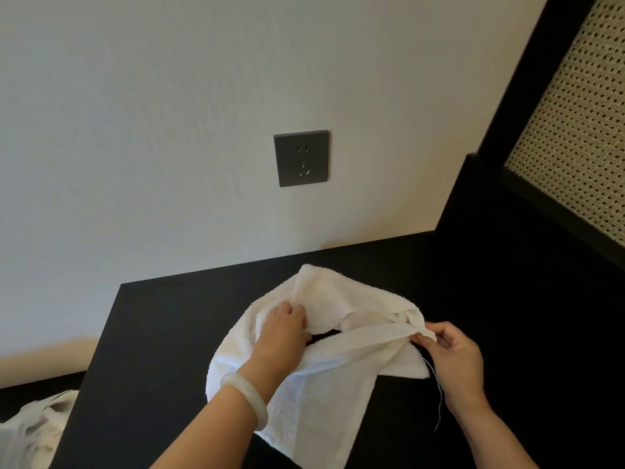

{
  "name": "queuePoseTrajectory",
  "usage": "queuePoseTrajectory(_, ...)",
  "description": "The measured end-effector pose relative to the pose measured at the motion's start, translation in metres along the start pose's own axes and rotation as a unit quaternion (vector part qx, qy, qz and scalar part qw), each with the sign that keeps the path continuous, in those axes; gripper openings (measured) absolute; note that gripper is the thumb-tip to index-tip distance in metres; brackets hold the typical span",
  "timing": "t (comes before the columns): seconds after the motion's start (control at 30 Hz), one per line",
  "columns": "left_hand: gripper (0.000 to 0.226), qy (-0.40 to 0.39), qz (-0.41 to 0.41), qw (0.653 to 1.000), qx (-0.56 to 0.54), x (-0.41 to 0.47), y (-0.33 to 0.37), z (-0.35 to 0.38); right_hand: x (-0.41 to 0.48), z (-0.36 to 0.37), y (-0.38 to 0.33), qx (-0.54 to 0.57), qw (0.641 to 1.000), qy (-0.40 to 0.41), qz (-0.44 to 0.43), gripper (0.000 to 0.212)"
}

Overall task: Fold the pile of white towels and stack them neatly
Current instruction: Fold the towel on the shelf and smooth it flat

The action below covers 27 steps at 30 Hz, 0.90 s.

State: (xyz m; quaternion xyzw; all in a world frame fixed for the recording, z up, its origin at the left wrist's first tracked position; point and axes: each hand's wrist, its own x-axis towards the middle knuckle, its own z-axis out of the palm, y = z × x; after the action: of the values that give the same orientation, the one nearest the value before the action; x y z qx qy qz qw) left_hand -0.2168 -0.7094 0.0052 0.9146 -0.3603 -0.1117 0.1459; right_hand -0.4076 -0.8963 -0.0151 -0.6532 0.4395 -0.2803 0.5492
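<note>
Hem corner of towel (324,394) pinched in right hand (456,357); left hand (285,328) clutches bunched cloth; hem taut between grips, likely spreading it flat; rest drapes below

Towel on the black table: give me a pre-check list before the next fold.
1. Corner grip: right hand pinches the hem corner of the white towel: ok.
2. Second grip: left hand grips bunched cloth near the middle: ok. Which edge it holds: cannot tell.
3. Laid flat for folding: not ok. It is crumpled and the hem strip is twisted.
4. Room to spread: bare black table shows to the left: ok.
5. Loose thread dangles below the right hand: not ok, may snag.
6. Finished stack to place onto: cannot tell, none in view. Only crumpled white cloth at lower left.
</note>
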Motion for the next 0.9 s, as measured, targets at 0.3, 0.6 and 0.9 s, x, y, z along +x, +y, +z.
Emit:
queuePoseTrajectory(0.3,0.021,0.037,-0.035,0.99,-0.129,-0.008,-0.012,-0.009,-0.003,0.0,-0.007,-0.006,1.0,0.003,0.005,0.01)
queuePoseTrajectory(0.6,0.027,0.135,-0.23,0.777,-0.57,-0.021,-0.024,-0.121,0.013,-0.012,-0.123,0.057,0.995,-0.06,-0.053,0.011)
queuePoseTrajectory(0.9,0.023,0.186,-0.114,0.953,-0.208,-0.059,-0.034,-0.27,0.02,-0.015,-0.257,0.119,0.97,-0.097,-0.189,0.014)
